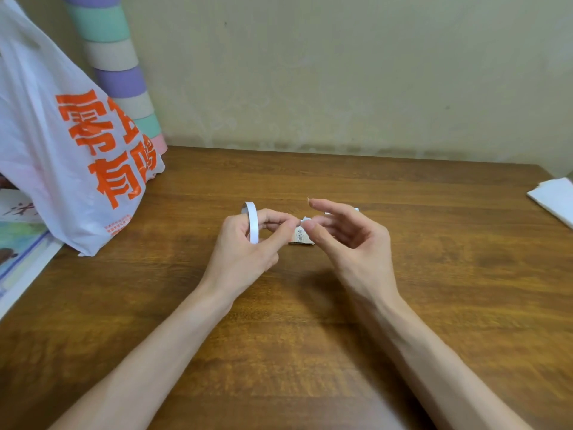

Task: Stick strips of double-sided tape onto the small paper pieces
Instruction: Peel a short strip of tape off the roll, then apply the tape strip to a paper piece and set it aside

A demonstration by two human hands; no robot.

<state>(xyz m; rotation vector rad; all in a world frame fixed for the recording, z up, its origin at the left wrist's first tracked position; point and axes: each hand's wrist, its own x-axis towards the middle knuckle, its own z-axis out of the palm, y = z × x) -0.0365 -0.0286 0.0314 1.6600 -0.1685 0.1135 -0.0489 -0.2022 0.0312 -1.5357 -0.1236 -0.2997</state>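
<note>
Leftward, plastic bag flanks paper piece.

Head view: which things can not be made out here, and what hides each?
In the head view:
The paper piece: mostly behind both thumbs; print too small to read.
The tape roll: lower part hidden in the left hand.
The tape strip: tiny; the right hand grip covers its end.
The white sheets: cut off by the right edge.
The printed sheets: cut by the left edge, under the plastic bag.
</note>
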